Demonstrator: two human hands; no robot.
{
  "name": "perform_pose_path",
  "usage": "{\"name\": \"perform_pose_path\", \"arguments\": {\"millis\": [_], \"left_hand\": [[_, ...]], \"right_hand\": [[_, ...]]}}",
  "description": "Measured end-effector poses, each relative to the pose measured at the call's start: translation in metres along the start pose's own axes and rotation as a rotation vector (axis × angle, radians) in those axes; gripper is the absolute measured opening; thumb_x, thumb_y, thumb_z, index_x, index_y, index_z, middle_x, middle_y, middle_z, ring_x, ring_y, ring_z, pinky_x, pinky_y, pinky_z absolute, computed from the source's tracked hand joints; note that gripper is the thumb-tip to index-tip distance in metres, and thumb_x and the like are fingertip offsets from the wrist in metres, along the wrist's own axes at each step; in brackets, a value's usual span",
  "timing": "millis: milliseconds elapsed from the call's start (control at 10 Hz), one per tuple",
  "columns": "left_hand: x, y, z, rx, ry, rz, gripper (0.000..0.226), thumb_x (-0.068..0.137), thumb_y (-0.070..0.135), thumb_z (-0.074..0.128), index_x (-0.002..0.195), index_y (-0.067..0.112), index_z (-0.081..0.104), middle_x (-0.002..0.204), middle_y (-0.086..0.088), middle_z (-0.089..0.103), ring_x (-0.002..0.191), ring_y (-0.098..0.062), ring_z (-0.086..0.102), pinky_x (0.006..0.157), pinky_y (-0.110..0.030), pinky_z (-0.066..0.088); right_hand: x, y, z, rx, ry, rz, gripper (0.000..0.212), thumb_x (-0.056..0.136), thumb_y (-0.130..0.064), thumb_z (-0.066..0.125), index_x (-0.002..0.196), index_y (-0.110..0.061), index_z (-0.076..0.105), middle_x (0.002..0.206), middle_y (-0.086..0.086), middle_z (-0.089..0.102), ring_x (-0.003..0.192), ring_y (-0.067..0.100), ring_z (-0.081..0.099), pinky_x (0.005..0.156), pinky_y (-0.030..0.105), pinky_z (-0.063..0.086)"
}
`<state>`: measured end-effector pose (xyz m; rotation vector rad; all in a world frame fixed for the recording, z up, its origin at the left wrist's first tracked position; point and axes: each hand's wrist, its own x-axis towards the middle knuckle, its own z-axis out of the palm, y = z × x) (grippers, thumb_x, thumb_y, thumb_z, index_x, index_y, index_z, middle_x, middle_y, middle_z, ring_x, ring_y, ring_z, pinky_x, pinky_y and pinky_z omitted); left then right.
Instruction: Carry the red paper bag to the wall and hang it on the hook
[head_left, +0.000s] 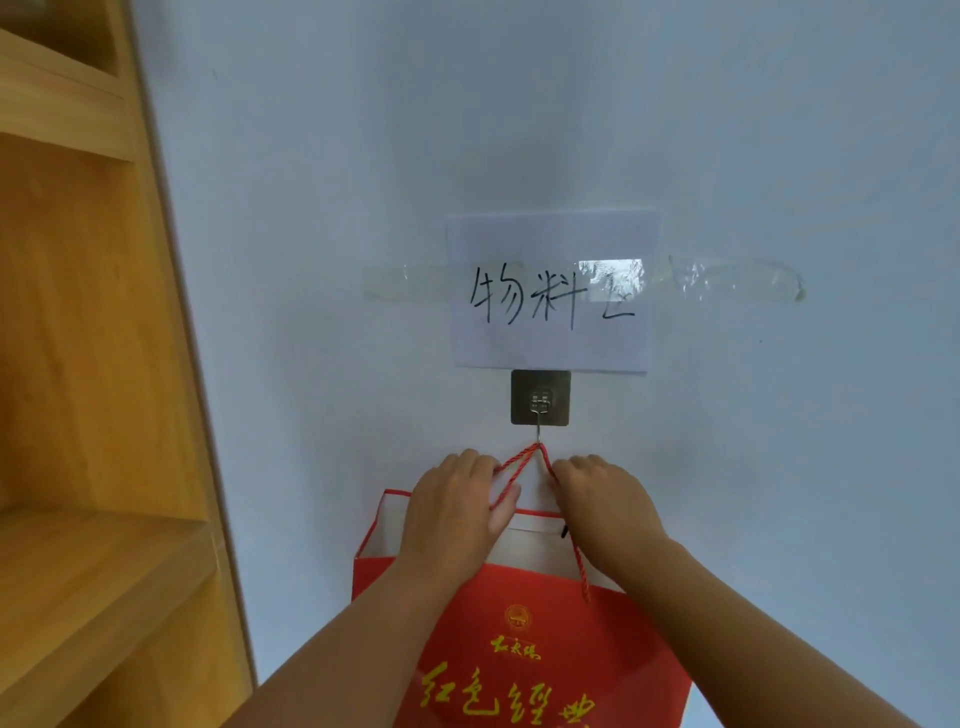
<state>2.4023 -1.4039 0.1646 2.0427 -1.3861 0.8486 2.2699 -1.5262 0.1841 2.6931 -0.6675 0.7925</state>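
Observation:
The red paper bag (524, 639) with gold lettering hangs against the white wall (675, 130), its mouth open and white inside. Its red rope handle (524, 457) runs up in a peak over the metal hook (540, 410), which is on a grey adhesive plate. My left hand (457, 504) grips the rope's left strand just below the hook. My right hand (605, 493) pinches the right strand. A second rope handle hangs loose down the bag's front on the right.
A paper sign (550, 296) with black handwritten characters is taped to the wall right above the hook. A wooden shelf unit (93, 364) stands close on the left, its edge reaching the wall.

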Motion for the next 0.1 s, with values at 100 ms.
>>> {"name": "perform_pose_path", "arguments": {"millis": [100], "left_hand": [[-0.0146,-0.0072,-0.0091,0.012,0.025,0.015,0.040,0.097,0.054,0.052,0.113,0.020,0.066,0.101,0.002,0.067,0.087,-0.014,0.059,0.075,-0.029,0.050]], "right_hand": [[-0.0077,0.0012,-0.0026,0.053,0.075,0.006,0.016,0.101,-0.027,0.056,0.094,-0.015,0.064,0.089,0.004,0.066,0.078,0.020,0.059,0.067,0.028,0.043]]}}
